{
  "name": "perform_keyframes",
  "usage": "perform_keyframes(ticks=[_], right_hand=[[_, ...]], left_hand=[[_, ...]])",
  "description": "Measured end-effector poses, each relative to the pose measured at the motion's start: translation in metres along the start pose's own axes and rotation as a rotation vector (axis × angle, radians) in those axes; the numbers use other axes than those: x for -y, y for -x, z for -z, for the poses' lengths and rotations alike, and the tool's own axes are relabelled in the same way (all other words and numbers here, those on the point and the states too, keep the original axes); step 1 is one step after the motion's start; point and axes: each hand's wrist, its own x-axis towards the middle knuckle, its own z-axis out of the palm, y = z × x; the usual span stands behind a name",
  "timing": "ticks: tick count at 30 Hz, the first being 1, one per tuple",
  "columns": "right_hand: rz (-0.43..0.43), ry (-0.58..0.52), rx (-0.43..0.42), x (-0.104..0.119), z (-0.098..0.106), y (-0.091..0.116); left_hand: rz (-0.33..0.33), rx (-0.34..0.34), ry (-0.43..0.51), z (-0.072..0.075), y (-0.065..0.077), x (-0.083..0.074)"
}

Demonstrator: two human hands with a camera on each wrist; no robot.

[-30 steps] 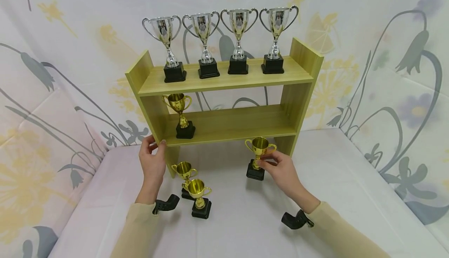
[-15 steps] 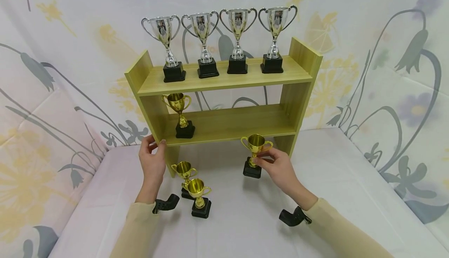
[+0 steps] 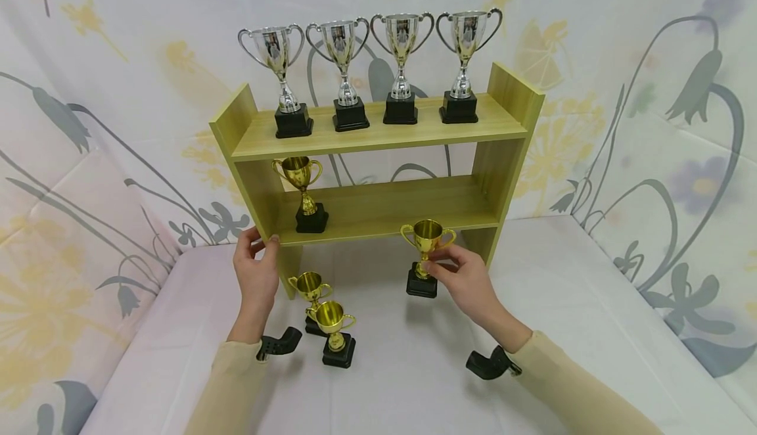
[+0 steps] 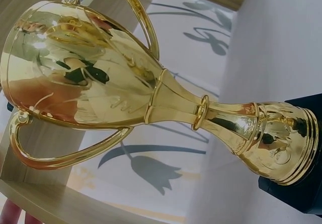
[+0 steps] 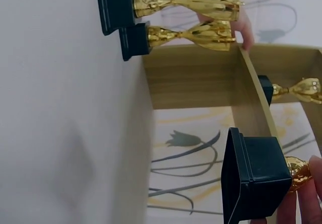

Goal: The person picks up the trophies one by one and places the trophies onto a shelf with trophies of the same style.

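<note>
My right hand [image 3: 470, 285] pinches a small gold trophy cup [image 3: 426, 234] by its stem, upright, above the table in front of the middle shelf's right part. In the right wrist view its black base [image 5: 264, 171] shows large, underside lifted off the table. My left hand [image 3: 257, 274] grips the left side panel of the wooden shelf rack [image 3: 378, 149], thumb at the front edge. Just right of that forearm, two more gold trophies stand on the table, the front one [image 3: 332, 317] partly hiding the rear one [image 3: 310, 287]; a gold cup [image 4: 85, 68] fills the left wrist view.
Several silver trophies stand in a row on the top shelf, one silver trophy [image 3: 462, 60] at its right. A gold trophy [image 3: 309, 208] occupies the middle shelf's left end. White cloth [image 3: 390, 382] covers the table, and a flower-patterned cloth [image 3: 627, 126] hangs behind.
My right hand has carried the gold trophy a little to the left and up. The left hand keeps its place on the rack, and the other trophies stand as before.
</note>
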Motion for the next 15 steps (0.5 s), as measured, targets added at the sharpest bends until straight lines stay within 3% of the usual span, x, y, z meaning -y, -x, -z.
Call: perform_keyframes(ticks=[5,15], right_hand=[[0.003,-0.008,-0.001,0.002,-0.001,0.000],[0.030,-0.033,-0.002,0.008,-0.003,-0.003]], left_hand=[[-0.002,-0.002,0.004,0.001,-0.007,0.020],[-0.007,-0.001,0.001,0.001,-0.008,0.022]])
